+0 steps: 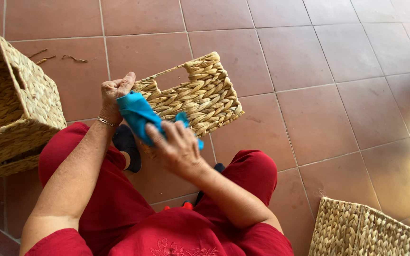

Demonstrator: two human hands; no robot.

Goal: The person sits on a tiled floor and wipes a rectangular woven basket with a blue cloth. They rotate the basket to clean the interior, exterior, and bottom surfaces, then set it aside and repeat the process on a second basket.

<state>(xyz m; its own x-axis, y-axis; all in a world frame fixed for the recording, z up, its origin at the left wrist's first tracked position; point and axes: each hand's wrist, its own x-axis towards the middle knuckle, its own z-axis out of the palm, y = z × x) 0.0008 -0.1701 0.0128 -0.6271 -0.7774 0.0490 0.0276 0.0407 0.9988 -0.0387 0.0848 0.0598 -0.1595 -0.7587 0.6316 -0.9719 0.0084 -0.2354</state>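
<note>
A woven straw basket (204,95) with a cut-out handle is tilted in front of me over the tiled floor. My left hand (114,93) grips its left rim, thumb up, with a thin bracelet on the wrist. A bright blue cloth (137,115) is draped over that rim. My right hand (179,149) presses the cloth against the basket's side, fingers closed over it.
A larger woven basket (13,102) stands at the left, stacked on another. A third woven basket (361,231) sits at the bottom right. Straw scraps (74,58) lie on the terracotta tiles (338,95). My red trousers (119,208) and dark shoe (128,144) are below.
</note>
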